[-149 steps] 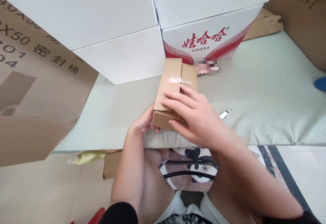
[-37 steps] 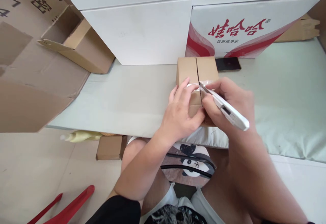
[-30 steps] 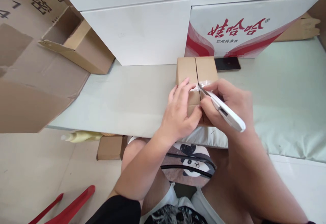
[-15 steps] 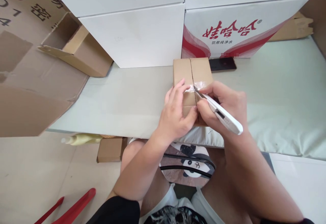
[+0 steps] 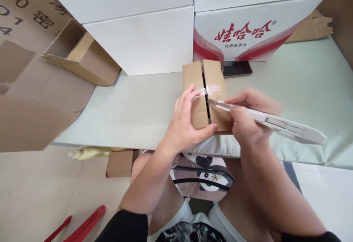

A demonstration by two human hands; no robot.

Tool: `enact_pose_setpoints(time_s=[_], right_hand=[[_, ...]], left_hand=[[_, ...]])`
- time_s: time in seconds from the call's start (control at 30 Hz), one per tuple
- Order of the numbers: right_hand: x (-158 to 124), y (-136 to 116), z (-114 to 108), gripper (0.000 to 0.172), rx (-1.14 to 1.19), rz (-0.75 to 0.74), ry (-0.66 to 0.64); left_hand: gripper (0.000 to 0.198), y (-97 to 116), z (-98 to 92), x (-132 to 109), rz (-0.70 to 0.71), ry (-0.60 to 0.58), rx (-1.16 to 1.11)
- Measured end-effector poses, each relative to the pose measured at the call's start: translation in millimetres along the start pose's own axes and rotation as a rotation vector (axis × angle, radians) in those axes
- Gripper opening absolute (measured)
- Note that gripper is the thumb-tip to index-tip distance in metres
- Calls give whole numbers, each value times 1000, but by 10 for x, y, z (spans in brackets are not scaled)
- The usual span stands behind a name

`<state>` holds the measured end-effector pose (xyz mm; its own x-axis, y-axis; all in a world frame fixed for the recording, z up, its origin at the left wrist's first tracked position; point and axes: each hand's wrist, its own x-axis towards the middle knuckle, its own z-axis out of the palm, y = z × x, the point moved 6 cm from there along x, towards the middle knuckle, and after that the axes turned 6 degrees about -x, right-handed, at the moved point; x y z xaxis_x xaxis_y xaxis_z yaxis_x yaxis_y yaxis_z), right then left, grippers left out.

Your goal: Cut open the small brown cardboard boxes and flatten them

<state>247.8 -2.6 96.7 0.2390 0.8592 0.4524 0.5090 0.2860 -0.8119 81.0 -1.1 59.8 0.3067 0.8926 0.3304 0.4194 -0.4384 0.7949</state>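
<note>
A small brown cardboard box [image 5: 215,73] sits on the pale green padded surface, with a dark gap between its two top flaps. Clear tape [image 5: 214,89] lies across both flaps, crumpled at the gap. My left hand [image 5: 182,122] grips the box, its fingers over the left flap and its thumb by the near edge. In my right hand [image 5: 249,119] is a white utility knife [image 5: 289,126], held closed between thumb and fingers. Its blade tip is at the gap, just nearer to me than the tape.
White cartons [image 5: 154,40] stand behind the box, one with red lettering. A dark phone [image 5: 238,69] lies beside the box. Brown cardboard boxes [image 5: 96,58] stand at the left. On the floor are a small brown carton [image 5: 120,164] and red strips [image 5: 86,221].
The gap between the flaps has widened. My right hand has moved right and swung the knife flatter, its tip now nearer to me. My left thumb has straightened along the near edge.
</note>
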Motion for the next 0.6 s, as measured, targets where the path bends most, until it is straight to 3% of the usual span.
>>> enact_pose_setpoints(time_s=[0.1,0.17,0.27,0.37,0.43,0.6], right_hand=[[32,35,-128,12,21,-3,259],[73,127,-144,13,4,14,334],[137,369,-93,18,-47,17,335],[147,693,9,31,-111,73,256],[123,882,96,37,-217,141,163],[56,1162,281,38,-570,291,-86]], left_hand=[[98,-19,-19,-7,6,-16,-3],[102,-42,-41,-8,-14,-35,7],[101,-90,-115,-2,-11,-78,-5],[94,-226,-256,28,-18,-62,-93],[83,-379,-398,67,-59,74,-195],[51,-819,-709,65,-235,688,-509]])
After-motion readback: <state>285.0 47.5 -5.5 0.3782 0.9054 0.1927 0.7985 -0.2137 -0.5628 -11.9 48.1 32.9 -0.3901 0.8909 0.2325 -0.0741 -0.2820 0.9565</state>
